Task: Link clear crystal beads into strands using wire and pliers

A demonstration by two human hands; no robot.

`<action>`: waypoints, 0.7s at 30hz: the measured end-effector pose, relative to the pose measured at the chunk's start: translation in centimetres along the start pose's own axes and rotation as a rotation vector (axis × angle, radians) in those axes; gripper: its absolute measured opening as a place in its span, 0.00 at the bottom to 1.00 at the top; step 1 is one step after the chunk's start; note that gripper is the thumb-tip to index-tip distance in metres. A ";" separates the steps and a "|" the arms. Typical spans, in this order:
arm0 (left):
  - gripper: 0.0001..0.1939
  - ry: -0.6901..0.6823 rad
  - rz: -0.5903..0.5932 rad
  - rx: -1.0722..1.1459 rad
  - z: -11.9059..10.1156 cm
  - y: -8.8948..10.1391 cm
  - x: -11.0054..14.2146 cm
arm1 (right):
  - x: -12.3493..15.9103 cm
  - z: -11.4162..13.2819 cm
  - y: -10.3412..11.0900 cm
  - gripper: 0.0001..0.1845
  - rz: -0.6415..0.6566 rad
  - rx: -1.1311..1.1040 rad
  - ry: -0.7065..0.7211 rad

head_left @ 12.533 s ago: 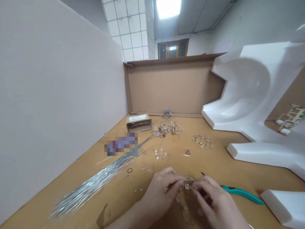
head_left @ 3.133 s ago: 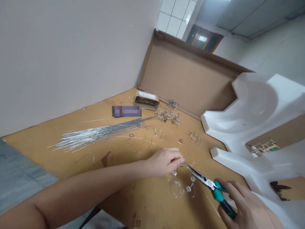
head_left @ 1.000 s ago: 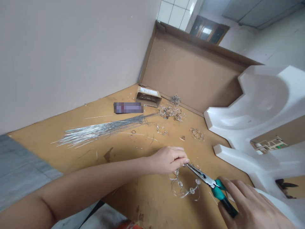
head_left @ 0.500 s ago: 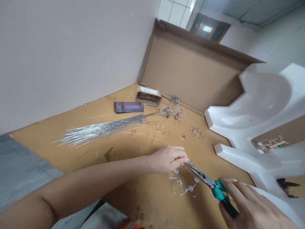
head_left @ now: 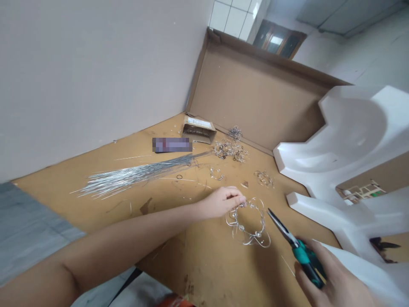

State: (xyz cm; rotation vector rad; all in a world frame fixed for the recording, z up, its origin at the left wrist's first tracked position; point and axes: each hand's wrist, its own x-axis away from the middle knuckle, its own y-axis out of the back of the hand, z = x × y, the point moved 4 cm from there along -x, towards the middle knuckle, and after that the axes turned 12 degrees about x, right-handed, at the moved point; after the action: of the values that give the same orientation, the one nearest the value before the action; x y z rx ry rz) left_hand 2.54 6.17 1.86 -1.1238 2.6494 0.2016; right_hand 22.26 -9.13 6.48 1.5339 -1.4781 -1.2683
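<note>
Left hand pinching beaded wire ring at one spot over counter; right hand gripping pliers, tips just beside it. Single-point pinch could let it swivel, snagging loops.

Left hand, thumb and fingers pinching the upper edge of a ring of silvery wire with clear round beads, loose wire ends curling outward. Right hand, gripping green-and-black-handled metal needle-nose pliers, their tips near the ring but apart from it. Beyond, on the yellow-brown tabletop: a fanned bundle of straight silvery wires, a small open brown cardboard box and a heap of beaded wire pieces.
</note>
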 end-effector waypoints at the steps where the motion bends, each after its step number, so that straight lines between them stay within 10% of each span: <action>1: 0.15 0.034 0.022 0.067 0.2 0.0 -0.1 | -0.2 -0.1 -0.7 0.19 0.064 -0.018 -0.078; 9: 0.19 0.148 0.085 0.296 1.3 -0.1 -0.6 | -3.3 3.5 -4.3 0.21 0.270 0.012 -0.269; 21: 0.22 0.249 0.076 0.177 2.9 0.2 -0.6 | -5.9 4.9 -7.8 0.23 0.003 0.005 -0.193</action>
State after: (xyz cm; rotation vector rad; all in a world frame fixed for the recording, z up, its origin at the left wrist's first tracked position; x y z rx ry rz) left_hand 3.28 7.39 -0.72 -1.0515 2.8597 -0.1681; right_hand 20.97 -1.39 -1.13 1.4447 -1.6029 -1.4454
